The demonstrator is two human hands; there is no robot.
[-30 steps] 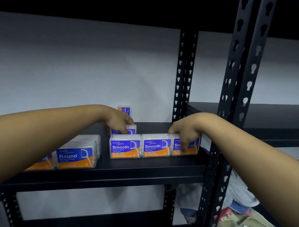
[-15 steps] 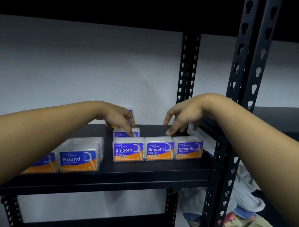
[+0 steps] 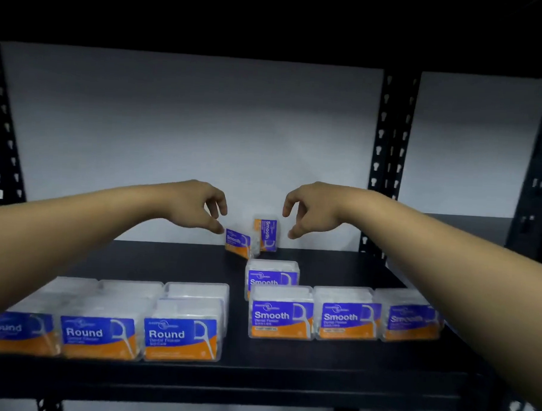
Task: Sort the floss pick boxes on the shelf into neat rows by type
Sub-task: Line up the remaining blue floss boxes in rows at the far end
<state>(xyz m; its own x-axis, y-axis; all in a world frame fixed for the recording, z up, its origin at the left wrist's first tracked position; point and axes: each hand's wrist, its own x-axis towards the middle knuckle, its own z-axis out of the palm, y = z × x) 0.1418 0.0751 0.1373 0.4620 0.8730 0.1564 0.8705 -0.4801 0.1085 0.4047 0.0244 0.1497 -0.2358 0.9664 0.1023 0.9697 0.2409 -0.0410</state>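
A pale grey-white wall fills the middle of the frame, brighter toward its lower centre and dimmer toward the corners. A black metal shelf spans the lower half, its matte board ending in a thick front edge. Black perforated uprights stand at the far left, right of centre and at the right edge. The underside of the upper shelf darkens the whole top of the frame. Lighting is dim and cool.
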